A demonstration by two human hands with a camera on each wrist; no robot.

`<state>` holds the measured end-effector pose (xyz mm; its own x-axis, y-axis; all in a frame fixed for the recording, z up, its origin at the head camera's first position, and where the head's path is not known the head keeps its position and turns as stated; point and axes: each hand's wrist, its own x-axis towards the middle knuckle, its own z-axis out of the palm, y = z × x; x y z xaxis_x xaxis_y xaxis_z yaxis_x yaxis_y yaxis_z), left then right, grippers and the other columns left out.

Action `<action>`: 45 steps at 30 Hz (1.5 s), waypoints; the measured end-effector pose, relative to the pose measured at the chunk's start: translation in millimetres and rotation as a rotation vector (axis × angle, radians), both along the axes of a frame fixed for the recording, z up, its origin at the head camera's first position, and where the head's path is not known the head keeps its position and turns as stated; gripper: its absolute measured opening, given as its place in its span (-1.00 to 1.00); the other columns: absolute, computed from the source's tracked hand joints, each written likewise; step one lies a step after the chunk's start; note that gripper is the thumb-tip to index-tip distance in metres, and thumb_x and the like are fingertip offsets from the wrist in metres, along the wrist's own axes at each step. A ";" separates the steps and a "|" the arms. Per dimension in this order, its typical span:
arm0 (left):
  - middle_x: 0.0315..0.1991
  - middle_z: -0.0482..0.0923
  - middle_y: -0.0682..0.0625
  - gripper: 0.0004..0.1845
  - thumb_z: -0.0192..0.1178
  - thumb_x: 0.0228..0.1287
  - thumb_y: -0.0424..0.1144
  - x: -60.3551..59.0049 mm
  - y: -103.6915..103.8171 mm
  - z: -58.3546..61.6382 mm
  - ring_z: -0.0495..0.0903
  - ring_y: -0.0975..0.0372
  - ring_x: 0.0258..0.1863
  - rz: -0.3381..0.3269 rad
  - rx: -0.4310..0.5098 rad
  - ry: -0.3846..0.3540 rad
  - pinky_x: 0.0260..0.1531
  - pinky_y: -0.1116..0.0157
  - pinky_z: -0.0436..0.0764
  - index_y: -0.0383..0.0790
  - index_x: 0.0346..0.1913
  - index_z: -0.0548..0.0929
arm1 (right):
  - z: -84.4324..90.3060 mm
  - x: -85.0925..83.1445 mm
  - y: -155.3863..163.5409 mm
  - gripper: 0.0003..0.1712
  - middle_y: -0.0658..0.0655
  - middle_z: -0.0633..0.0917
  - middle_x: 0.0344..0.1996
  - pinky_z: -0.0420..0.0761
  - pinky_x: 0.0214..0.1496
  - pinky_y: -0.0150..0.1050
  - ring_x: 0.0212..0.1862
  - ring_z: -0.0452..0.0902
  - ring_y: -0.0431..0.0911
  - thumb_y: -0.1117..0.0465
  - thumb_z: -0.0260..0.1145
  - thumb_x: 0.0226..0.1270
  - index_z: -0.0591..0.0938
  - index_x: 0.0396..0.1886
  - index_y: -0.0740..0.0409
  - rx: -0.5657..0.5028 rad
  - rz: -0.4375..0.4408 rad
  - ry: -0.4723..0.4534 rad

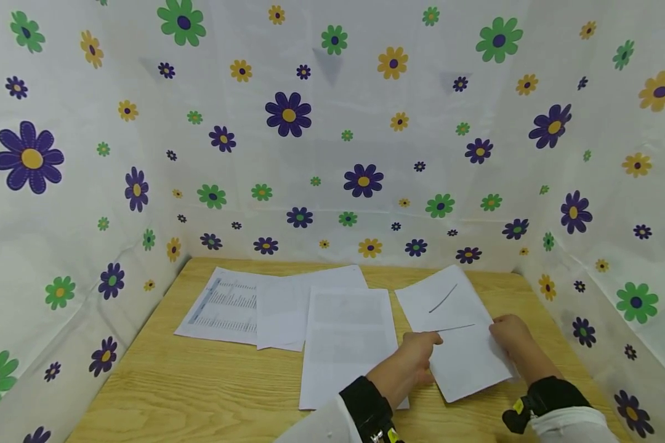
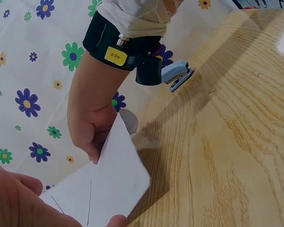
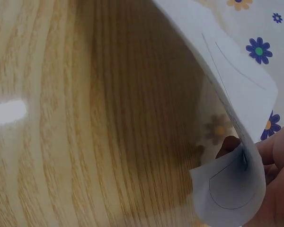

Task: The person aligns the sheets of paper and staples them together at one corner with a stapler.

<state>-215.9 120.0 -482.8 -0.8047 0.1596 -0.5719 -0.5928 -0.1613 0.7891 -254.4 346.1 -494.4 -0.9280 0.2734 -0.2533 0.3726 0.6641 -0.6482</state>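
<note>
A white sheet [image 1: 460, 344] with a few thin pen lines lies at the right of the wooden table [image 1: 199, 381], partly lifted. My left hand [image 1: 429, 341] holds its left edge with thumb and fingers. My right hand [image 1: 501, 332] pinches the right edge. In the left wrist view the right hand [image 2: 92, 137] grips the sheet [image 2: 109, 179] at its corner, and the left hand [image 2: 19, 203] fills the bottom left. In the right wrist view the sheet [image 3: 227, 94] curls up over the tabletop, with my right fingers [image 3: 274, 156] behind its bent edge.
Three other sheets lie to the left: a blank-faced one [image 1: 346, 344], one behind it [image 1: 285, 311], and a printed table page [image 1: 224, 304]. A blue-grey stapler [image 2: 177, 74] sits near the table's edge. Flowered cloth walls [image 1: 332, 154] close in three sides.
</note>
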 end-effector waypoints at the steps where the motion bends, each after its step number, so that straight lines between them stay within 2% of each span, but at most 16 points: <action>1: 0.31 0.17 -0.70 -0.04 0.25 0.25 -0.26 0.4 0.1 0.5 0.23 -0.46 0.38 0.000 -0.016 0.004 0.17 -0.39 0.44 -0.44 0.54 -0.11 | 0.1 -0.1 0.5 -0.46 0.66 0.40 0.20 0.39 0.36 0.27 0.24 0.36 0.47 0.32 0.02 0.41 0.35 0.23 0.71 -0.043 -0.024 -0.015; 3: 0.31 0.19 -0.69 -0.01 0.26 0.25 -0.27 1.4 0.4 1.4 0.26 -0.45 0.36 0.011 -0.024 0.010 0.15 -0.39 0.45 -0.45 0.55 -0.15 | -1.1 -1.5 2.2 -0.43 0.65 0.32 0.29 0.29 0.45 0.26 0.34 0.26 0.47 0.32 0.00 0.46 0.28 0.32 0.68 -0.115 -0.071 -0.057; 6: 0.26 0.26 -0.66 0.03 0.28 0.22 -0.29 1.9 0.6 1.1 0.33 -0.42 0.30 0.026 -0.047 0.025 0.09 -0.38 0.51 -0.48 0.53 -0.20 | -3.5 -3.5 5.3 -0.40 0.62 0.23 0.38 0.21 0.52 0.22 0.44 0.16 0.44 0.31 -0.03 0.52 0.20 0.41 0.63 -0.170 -0.115 -0.102; 9: 0.10 0.39 -0.57 0.02 0.27 0.24 -0.37 0.9 0.9 -0.9 0.49 -0.33 0.17 0.040 -0.014 0.030 0.04 -0.29 0.59 -0.50 0.52 -0.23 | -3.9 -4.4 6.4 -0.39 0.59 0.21 0.41 0.27 0.50 0.19 0.43 0.19 0.40 0.30 -0.02 0.53 0.19 0.44 0.58 -0.196 -0.147 -0.124; 11: -0.04 0.46 -0.44 -0.07 0.24 0.27 -0.44 0.0 0.9 -2.5 0.61 -0.21 0.01 0.035 0.027 0.042 -0.01 -0.18 0.67 -0.50 0.49 -0.17 | -3.2 -4.1 6.1 -0.39 0.58 0.26 0.38 0.42 0.38 0.14 0.35 0.29 0.36 0.29 0.00 0.52 0.22 0.43 0.58 -0.195 -0.158 -0.121; 13: -0.11 0.51 -0.36 -0.23 0.18 0.29 -0.56 -1.2 0.9 -4.6 0.67 -0.14 -0.07 0.017 0.078 0.073 -0.02 -0.10 0.69 -0.53 0.44 0.00 | -1.4 -3.3 4.4 -0.40 0.57 0.34 0.31 0.60 0.16 0.04 0.18 0.44 0.28 0.29 0.00 0.51 0.24 0.41 0.57 -0.214 -0.163 -0.115; 15: -0.15 0.52 -0.30 -0.40 0.14 0.26 -0.67 -1.8 1.2 -6.7 0.69 -0.10 -0.09 -0.007 0.099 0.116 -0.02 -0.05 0.70 -0.54 0.33 0.20 | 0.4 -2.1 3.1 -0.40 0.54 0.39 0.25 0.67 -0.07 -0.09 0.03 0.52 0.17 0.30 -0.01 0.51 0.24 0.43 0.56 -0.247 -0.157 -0.116; 17: -0.14 0.51 -0.27 -0.52 0.11 0.22 -0.74 -1.9 1.1 -9.0 0.68 -0.10 -0.09 -0.035 0.078 0.166 -0.03 -0.05 0.70 -0.51 0.20 0.35 | 1.6 -1.4 2.8 -0.39 0.54 0.41 0.24 0.68 -0.18 -0.17 -0.03 0.56 0.10 0.30 -0.06 0.54 0.20 0.47 0.55 -0.288 -0.142 -0.123; 20: -0.13 0.49 -0.22 -0.52 0.15 0.16 -0.75 -0.7 0.7 -9.8 0.65 -0.07 -0.09 -0.057 -0.011 0.232 -0.07 0.00 0.72 -0.46 0.15 0.42 | 3.4 -0.2 3.5 -0.36 0.56 0.35 0.34 0.71 -0.06 -0.14 0.09 0.56 0.14 0.28 -0.10 0.59 0.11 0.52 0.56 -0.343 -0.119 -0.140; 24: -0.10 0.49 -0.16 -0.40 0.20 0.05 -0.74 -2.0 -2.4 -8.1 0.58 0.02 -0.12 -0.070 -0.115 0.320 -0.14 0.12 0.71 -0.40 0.21 0.44 | 5.6 1.0 5.9 -0.33 0.55 0.35 0.35 0.66 0.10 -0.04 0.20 0.51 0.20 0.20 -0.07 0.63 0.09 0.54 0.53 -0.369 -0.087 -0.118; 28: -0.09 0.53 -0.14 -0.27 0.19 -0.05 -0.74 -11.3 -12.5 -6.0 0.58 0.06 -0.15 -0.136 -0.216 0.424 -0.21 0.12 0.71 -0.34 0.28 0.42 | 6.8 3.0 8.2 -0.23 0.51 0.33 0.36 0.58 0.22 0.03 0.23 0.43 0.22 0.06 0.08 0.61 0.12 0.55 0.47 -0.372 -0.069 -0.084; 30: -0.07 0.55 -0.18 -0.20 0.18 -0.06 -0.76 -16.9 -20.0 -3.6 0.61 0.03 -0.15 -0.181 -0.231 0.448 -0.24 0.06 0.73 -0.32 0.36 0.38 | 6.8 4.1 9.4 -0.20 0.50 0.32 0.36 0.56 0.25 0.05 0.24 0.38 0.23 0.03 0.13 0.59 0.14 0.55 0.44 -0.372 -0.068 -0.074; 32: 0.01 0.54 -0.23 -0.10 0.18 -0.06 -0.76 -22.1 -27.7 -0.4 0.62 0.00 -0.13 -0.218 -0.248 0.451 -0.26 0.02 0.74 -0.31 0.46 0.31 | 6.7 5.6 10.2 -0.22 0.48 0.33 0.37 0.58 0.23 0.01 0.24 0.39 0.21 0.01 0.14 0.59 0.18 0.54 0.42 -0.372 -0.073 -0.073; 36: 0.16 0.47 -0.32 -0.01 0.23 0.00 -0.74 -29.7 -41.9 7.0 0.65 -0.03 -0.15 -0.269 -0.276 0.436 -0.33 0.00 0.75 -0.26 0.56 0.18 | 7.7 8.3 8.7 -0.25 0.40 0.46 0.24 0.64 -0.05 -0.21 0.04 0.48 0.06 0.04 0.17 0.59 0.23 0.51 0.45 -0.402 -0.088 -0.049; 40: 0.13 0.48 -0.32 0.00 0.27 0.06 -0.72 -35.3 -58.0 10.5 0.71 -0.02 -0.24 -0.311 -0.291 0.408 -0.39 0.05 0.76 -0.25 0.58 0.13 | 10.2 9.8 -1.6 -0.27 0.40 0.51 0.22 0.68 -0.12 -0.24 -0.02 0.56 0.00 0.08 0.21 0.57 0.24 0.50 0.45 -0.418 -0.067 -0.024; 45: 0.05 0.48 -0.31 0.02 0.28 0.09 -0.73 -38.3 -90.3 10.7 0.74 -0.05 -0.23 -0.345 -0.213 0.347 -0.34 0.00 0.76 -0.27 0.59 0.06 | 11.6 11.1 -26.6 -0.33 0.34 0.61 0.08 0.70 -0.14 -0.19 -0.13 0.61 -0.05 0.12 0.22 0.56 0.29 0.43 0.46 -0.431 -0.006 0.015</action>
<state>-254.2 29.7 -472.1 -0.8735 0.3578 -0.3301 -0.2814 0.1824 0.9421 -243.3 319.5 -482.8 -0.9312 0.1503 -0.3321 0.3639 0.3292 -0.8714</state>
